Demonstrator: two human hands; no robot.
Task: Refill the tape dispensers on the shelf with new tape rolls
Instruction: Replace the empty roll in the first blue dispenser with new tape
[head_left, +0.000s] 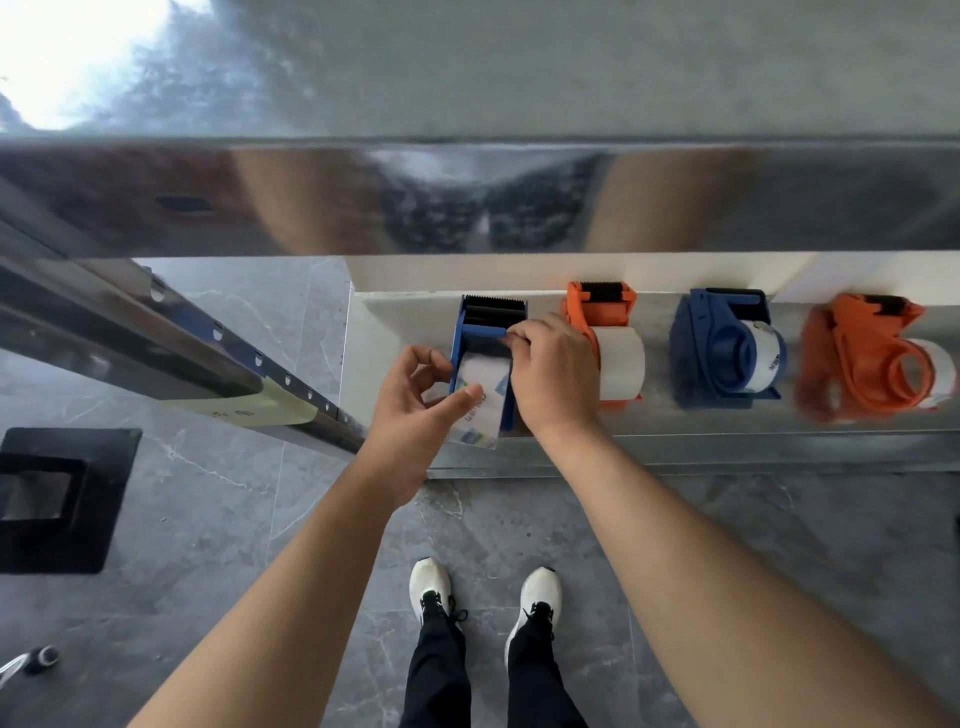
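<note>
Steel shelf (675, 447): left hand (415, 400) and right hand (550, 374) pinch tape roll (480, 395), hiding blue dispenser (485, 327).

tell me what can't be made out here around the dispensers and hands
All from the head view:
- Right hand fingertips pinch near the blue dispenser bar; whether they hold a tape end is too small to tell.
- Print on the tape roll: blurred, partly behind the left hand.
- Far-right orange dispenser: smeared by lens blur, roll cut off by the frame edge.
- Upper shelf contents: hidden, only its reflective front shows.
</note>
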